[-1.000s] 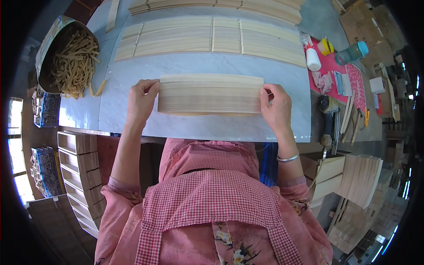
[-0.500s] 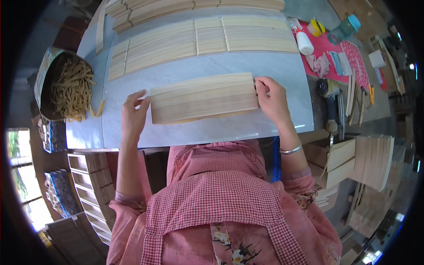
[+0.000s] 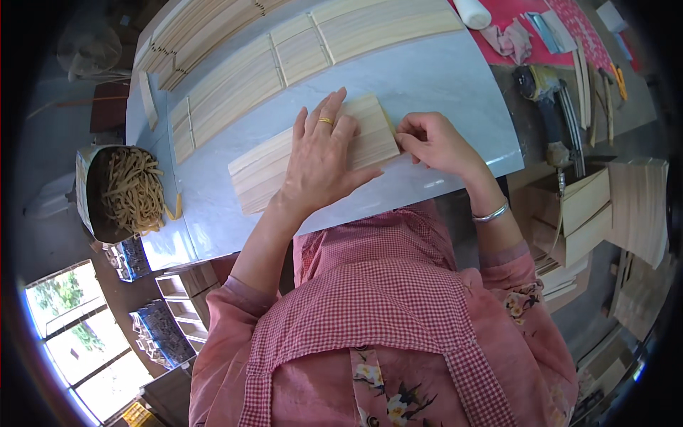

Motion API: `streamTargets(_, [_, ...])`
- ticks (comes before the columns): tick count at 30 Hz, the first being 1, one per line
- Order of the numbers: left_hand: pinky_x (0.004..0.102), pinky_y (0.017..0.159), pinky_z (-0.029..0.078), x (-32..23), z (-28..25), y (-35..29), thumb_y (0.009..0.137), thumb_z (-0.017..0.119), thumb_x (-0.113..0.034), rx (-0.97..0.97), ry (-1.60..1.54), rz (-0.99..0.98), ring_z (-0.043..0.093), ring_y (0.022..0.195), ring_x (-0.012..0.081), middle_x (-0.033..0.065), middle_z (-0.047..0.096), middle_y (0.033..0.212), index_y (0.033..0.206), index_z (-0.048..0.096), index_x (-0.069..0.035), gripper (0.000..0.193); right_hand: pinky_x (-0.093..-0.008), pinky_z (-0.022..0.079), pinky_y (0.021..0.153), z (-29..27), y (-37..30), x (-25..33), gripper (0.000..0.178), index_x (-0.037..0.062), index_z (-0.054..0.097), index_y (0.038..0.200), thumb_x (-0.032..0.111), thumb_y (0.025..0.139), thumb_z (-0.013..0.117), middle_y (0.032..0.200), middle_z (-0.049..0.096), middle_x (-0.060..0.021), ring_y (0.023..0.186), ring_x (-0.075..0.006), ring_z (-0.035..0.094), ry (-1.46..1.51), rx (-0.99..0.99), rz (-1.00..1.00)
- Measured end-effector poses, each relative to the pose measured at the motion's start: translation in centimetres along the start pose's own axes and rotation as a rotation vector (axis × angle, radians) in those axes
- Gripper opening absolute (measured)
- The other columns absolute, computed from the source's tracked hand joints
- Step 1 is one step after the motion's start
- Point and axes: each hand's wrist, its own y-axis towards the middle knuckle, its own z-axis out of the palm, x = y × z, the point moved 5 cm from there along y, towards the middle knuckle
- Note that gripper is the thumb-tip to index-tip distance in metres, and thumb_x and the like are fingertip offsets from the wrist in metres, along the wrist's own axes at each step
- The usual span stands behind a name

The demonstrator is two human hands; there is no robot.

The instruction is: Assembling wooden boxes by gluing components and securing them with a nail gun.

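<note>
Wooden board: on table, near front edge | left hand: spread over it | right hand: curled at its right end, pinch unclear | probably light, stiff; best held by short ends

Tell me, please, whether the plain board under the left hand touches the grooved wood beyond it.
Apart: the head view shows a strip of table between the plain board and the grooved wood, visible on both sides of the left hand.

A woodworking workshop, judging by stacked boards and wooden boxes (all unpainted).
</note>
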Motion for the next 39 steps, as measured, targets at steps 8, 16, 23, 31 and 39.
streamTargets(8, [0.0520,0.109,0.034,0.1,0.9,1.1,0.059,0.089,-0.029,-0.065,-0.105,-0.023,0.049,0.125,0.0370,0.0198,0.049,0.141,0.098,0.051,-0.008,0.058,-0.0332,0.046,0.057,0.3,-0.3,-0.1,0.010,-0.0012,0.066,0.086,0.008,0.084,0.066,0.070,0.067,-0.0097,0.058,-0.0217,0.057,-0.830,-0.191,-0.213])
streamTargets(16, [0.0504,0.107,0.035,0.0,1.0,0.9,0.058,0.089,-0.026,-0.085,-0.108,-0.012,0.050,0.125,0.0363,0.0191,0.050,0.141,0.097,0.049,-0.009,0.059,-0.0354,0.047,0.058,-1.8,3.9,0.7,0.011,-0.0014,0.068,0.087,0.004,0.078,0.067,0.073,0.069,-0.0123,0.059,-0.0264,0.058,-0.235,-0.257,-0.319])
streamTargets(23, [0.0516,0.109,0.034,-0.1,1.0,1.3,0.059,0.089,-0.030,-0.067,-0.123,-0.021,0.050,0.126,0.0361,0.0199,0.050,0.142,0.123,0.056,-0.004,0.076,-0.0325,0.046,0.059,-0.8,6.3,0.7,0.011,-0.0021,0.068,0.094,0.001,0.083,0.066,0.076,0.066,-0.0108,0.062,-0.0236,0.057,-0.352,-0.278,-0.445])
streamTargets(31, [0.0506,0.107,0.036,-0.1,0.5,1.5,0.064,0.086,-0.037,-0.094,-0.074,0.011,0.051,0.121,0.0366,0.0177,0.050,0.143,0.136,0.060,-0.008,0.081,-0.0349,0.047,0.061,1.3,0.2,3.7,0.016,0.0005,0.068,0.097,-0.004,0.082,0.066,0.089,0.062,-0.0087,0.065,-0.0251,0.056,-0.349,-0.577,-0.586])
streamTargets(39, [0.0496,0.103,0.040,-0.8,-0.5,1.1,0.066,0.085,-0.037,-0.119,-0.120,0.030,0.054,0.117,0.0406,0.0229,0.056,0.134,0.130,0.063,-0.001,0.077,-0.0391,0.046,0.064,3.2,-0.2,3.3,0.015,0.0052,0.060,0.091,-0.001,0.079,0.064,0.087,0.055,-0.0086,0.071,-0.0279,0.055,-0.397,-0.639,-0.597])
